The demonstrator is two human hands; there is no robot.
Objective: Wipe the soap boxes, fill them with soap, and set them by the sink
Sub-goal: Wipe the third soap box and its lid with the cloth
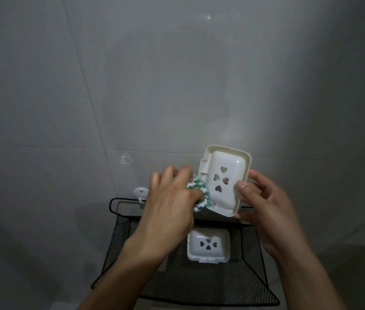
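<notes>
Two forearms reach over a black mesh basket (253, 260) hung on the tiled wall.

The right hand (264, 206) grips one soap box (226, 177) by its near right edge, tilting its hollow toward the left hand (170, 193), which clutches a green-and-white cloth (199, 193) against its left rim, probably to wipe it. A second soap box (208, 246) waits in the basket: two boxes, one cloth, no soap visible.

Your right hand (264, 204) holds a white soap box (224, 180) tilted; your left hand (170, 198) presses a green-white cloth (199, 193) on it, above a black mesh basket (253, 265).
</notes>
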